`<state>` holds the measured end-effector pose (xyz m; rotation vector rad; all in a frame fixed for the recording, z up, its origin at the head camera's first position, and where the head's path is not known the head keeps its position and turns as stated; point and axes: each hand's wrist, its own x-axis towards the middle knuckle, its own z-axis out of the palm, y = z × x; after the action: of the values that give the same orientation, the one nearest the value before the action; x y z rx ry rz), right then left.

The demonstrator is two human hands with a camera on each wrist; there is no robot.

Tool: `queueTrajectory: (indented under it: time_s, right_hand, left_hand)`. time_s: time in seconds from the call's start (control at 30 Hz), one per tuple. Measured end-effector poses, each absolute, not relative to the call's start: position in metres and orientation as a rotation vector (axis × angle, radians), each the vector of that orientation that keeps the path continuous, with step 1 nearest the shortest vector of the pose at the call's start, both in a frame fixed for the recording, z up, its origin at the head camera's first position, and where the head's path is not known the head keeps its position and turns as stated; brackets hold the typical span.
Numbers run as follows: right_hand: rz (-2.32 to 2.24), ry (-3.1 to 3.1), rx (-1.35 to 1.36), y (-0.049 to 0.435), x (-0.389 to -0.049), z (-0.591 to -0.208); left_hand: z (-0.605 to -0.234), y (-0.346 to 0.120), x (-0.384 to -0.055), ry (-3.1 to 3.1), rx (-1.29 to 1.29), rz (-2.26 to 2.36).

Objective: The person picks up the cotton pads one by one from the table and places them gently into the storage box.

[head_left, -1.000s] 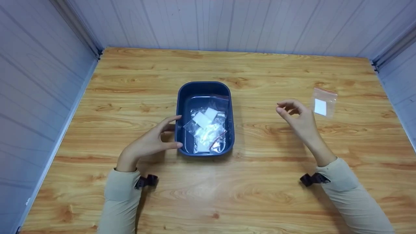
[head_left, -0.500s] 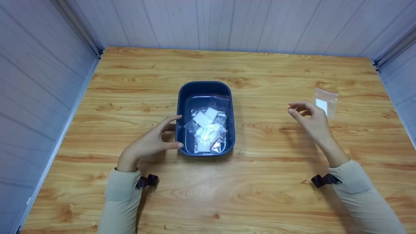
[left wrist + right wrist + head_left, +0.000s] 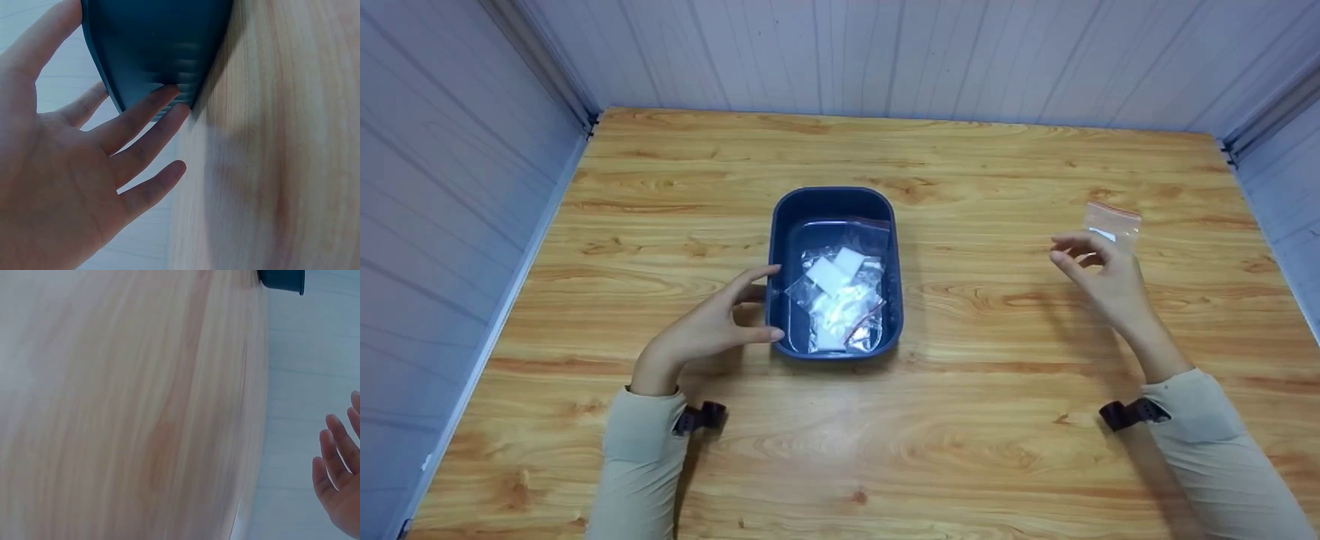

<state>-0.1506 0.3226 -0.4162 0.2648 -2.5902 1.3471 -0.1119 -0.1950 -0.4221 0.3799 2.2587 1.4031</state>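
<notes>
A dark blue plastic bin (image 3: 810,214) stands in the middle of the table in the head view. Inside it lie several clear zip bags (image 3: 840,307) with white squares in them. My left hand (image 3: 694,334) touches the bin's left side, thumb and forefinger at the rim; in the left wrist view its other fingers are spread along the outer wall. At the right, my right hand (image 3: 1110,292) hovers with loosely bent fingers and nothing held. Partly behind it lies a single zip bag (image 3: 1117,219) with a red seal strip, its white piece mostly hidden by the hand.
The wooden table (image 3: 975,420) is bounded by pale panelled walls (image 3: 855,60) at the back and both sides. A dark wrist mount (image 3: 1132,414) sticks out from the right sleeve, another from the left.
My right hand has moved to the right, away from the bin, and now covers much of the lone zip bag. The left hand and the bin stay in place.
</notes>
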Motion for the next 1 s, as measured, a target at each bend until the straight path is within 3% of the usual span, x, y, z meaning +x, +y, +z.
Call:
queueTrajectory:
  time_s: [0.43,0.8,1.0]
  right_hand:
    - [1.345,-2.629,0.303,0.331,-0.139,-0.389]
    - [1.318,-2.698,0.243,0.365,-0.148,-0.396]
    - [1.215,-2.792,0.189,0.402,-0.165,-0.424]
  left_hand:
    - [-0.421,-0.194,-0.112,2.255,0.396,1.424]
    - [-0.42,-0.194,-0.111,2.253,0.393,1.422]
    - [-0.423,-0.194,-0.112,2.25,0.376,1.42]
